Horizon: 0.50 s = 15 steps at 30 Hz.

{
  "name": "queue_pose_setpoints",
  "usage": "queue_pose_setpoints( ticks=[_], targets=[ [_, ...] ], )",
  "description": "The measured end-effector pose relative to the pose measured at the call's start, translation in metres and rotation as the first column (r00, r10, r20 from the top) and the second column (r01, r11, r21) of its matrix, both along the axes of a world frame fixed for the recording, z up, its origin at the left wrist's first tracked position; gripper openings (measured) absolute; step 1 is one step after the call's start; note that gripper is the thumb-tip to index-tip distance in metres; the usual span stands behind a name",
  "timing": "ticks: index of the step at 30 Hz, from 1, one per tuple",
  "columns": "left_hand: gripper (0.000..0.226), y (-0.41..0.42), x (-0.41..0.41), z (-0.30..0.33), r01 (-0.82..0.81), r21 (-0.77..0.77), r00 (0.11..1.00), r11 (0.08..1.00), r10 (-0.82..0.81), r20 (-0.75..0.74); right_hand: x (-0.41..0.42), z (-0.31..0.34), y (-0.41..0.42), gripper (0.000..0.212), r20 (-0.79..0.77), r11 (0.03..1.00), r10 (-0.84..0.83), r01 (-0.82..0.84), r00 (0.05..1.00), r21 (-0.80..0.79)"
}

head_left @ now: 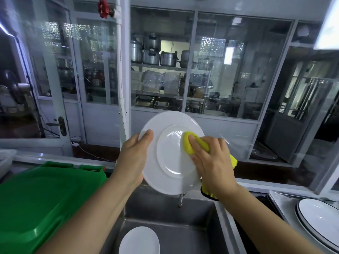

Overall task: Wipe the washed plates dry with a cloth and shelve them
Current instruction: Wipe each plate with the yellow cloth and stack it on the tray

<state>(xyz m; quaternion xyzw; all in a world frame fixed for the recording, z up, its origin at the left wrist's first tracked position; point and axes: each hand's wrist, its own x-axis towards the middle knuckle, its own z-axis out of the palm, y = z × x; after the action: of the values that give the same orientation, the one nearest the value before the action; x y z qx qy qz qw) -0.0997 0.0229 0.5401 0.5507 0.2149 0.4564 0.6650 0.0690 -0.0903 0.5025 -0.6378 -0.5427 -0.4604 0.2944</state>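
the left hand (134,158) grips a round white plate (170,153) by its left rim, thumb lying over the smooth glazed face and the other fingers hidden behind it. the plate sits in the middle of the frame, tilted nearly upright with its face toward the camera, a broad flat rim ringing a shallow glossy well that catches a streak of light. the right hand (213,160) presses a bunched yellow cloth (194,144) against the right side of that well, fingers curled over the wad; the cloth looks soft and nubby, and a loose tail of it with a dark edge hangs below the wrist, at the plate's lower right.

directly beneath the plate, in the lower middle of the frame, is a brushed stainless steel sink (183,224) with straight walls, and a small metal tap spout (181,199) points down from behind the plate's bottom edge. a stack of plain white plates (139,241) stands in the basin at the bottom edge. at lower left lies a glossy green plastic lid (36,195) with rounded corners. at lower right, round white plates with a thin dark rim line (322,222) rest on a metal tray. across the upper frame, glass panels in pale frames show dull metal pots (154,55) on shelves.
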Motion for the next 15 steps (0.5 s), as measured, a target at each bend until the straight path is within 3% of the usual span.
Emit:
queue_pose_setpoints(
  ticks=[5, 12, 15],
  targets=[
    [0.024, -0.006, 0.008, -0.003, 0.027, -0.030, 1.000, 0.999, -0.027, -0.013, -0.019, 0.021, 0.013, 0.038, 0.056, 1.000, 0.003, -0.004, 0.998, 0.028],
    [0.026, -0.001, 0.002, 0.000, 0.004, 0.025, 0.999, 1.000, -0.003, -0.033, -0.031, -0.011, 0.009, 0.034, 0.215, 0.972, 0.230, -0.212, 0.949, -0.103],
    [0.024, 0.001, -0.003, -0.004, -0.002, 0.049, 0.999, 0.999, 0.004, -0.045, -0.015, 0.000, 0.002, 0.031, 0.110, 0.971, 0.238, -0.234, 0.965, -0.052]
  ],
)
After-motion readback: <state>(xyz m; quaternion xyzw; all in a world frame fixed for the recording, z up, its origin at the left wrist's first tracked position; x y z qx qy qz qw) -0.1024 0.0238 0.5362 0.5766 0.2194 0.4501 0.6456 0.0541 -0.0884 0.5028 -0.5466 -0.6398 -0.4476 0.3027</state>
